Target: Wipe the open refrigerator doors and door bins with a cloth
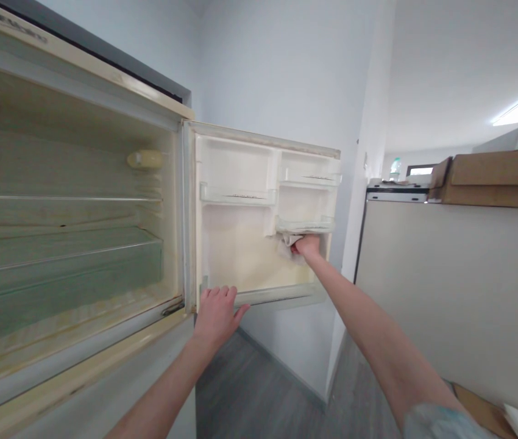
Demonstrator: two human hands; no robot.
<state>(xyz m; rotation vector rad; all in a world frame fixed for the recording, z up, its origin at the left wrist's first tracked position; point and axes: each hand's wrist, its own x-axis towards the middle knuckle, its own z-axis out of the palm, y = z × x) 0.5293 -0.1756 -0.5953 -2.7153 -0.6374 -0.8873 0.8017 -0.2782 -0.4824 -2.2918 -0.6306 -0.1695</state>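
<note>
A fridge door stands swung wide, its yellowed inner panel facing me. My right hand presses a crumpled white cloth against this panel, just under the lower small door shelf on the right. The fingers are closed round the cloth and partly hidden by it. Low on the door, near the hinge side, my left hand hooks its fingers over the left end of the bottom door shelf, thumb out to the side.
On the left is the open fridge compartment with glass shelves, a greenish drawer and a lamp cover. A white wall rises behind the door. To the right, a tall white panel has cardboard boxes and a bottle above it.
</note>
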